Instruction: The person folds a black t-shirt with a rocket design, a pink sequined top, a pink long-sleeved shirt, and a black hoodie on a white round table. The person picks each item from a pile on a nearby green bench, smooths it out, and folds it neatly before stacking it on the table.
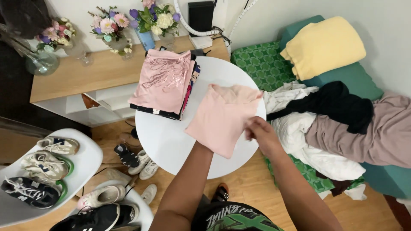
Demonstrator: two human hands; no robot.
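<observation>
A light pink garment (pixel 220 115) lies partly folded on the round white table (pixel 165 139). My left hand is hidden under the garment's lower edge; only the forearm shows. My right hand (pixel 259 130) pinches the garment's right edge, fingers closed on the cloth. To the left of it on the table rests a stack of folded clothes (pixel 165 83) with a pink glittery top uppermost.
A heap of unfolded clothes (pixel 342 119), white, black and mauve, lies on the teal couch at right, with a folded yellow blanket (pixel 323 47) above. A wooden shelf with flower vases (pixel 113 30) stands behind. Several sneakers (pixel 43 164) rest on white chairs and the floor at left.
</observation>
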